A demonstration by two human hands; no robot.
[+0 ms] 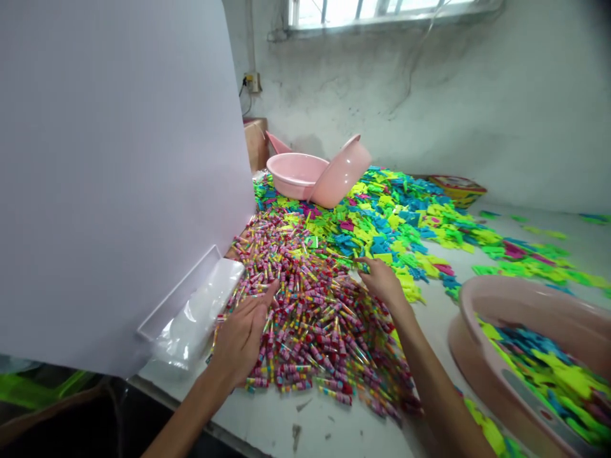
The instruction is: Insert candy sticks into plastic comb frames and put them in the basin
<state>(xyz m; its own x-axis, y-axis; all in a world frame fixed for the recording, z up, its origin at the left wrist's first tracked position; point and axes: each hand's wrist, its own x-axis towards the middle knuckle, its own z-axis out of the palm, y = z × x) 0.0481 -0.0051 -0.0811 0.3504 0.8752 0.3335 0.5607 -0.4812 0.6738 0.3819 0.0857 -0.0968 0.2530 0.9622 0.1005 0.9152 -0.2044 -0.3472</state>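
A heap of small striped, multicoloured tubes (pixel 315 318) covers the white table in front of me. My left hand (pixel 243 334) lies flat on the heap's left side, fingers stretched out, next to a clear plastic bag (pixel 200 318). My right hand (pixel 379 280) reaches to the heap's far right edge, where it meets a spread of flat neon plastic pieces (pixel 396 222). Its fingers are loosely apart on the pieces, and nothing shows in its grip.
A large white board (pixel 114 172) stands upright at my left. Two pink basins (pixel 310 172) sit at the back, one tipped on its side. Another pink basin (pixel 482 299) with neon pieces stands near right. A concrete wall and window are behind.
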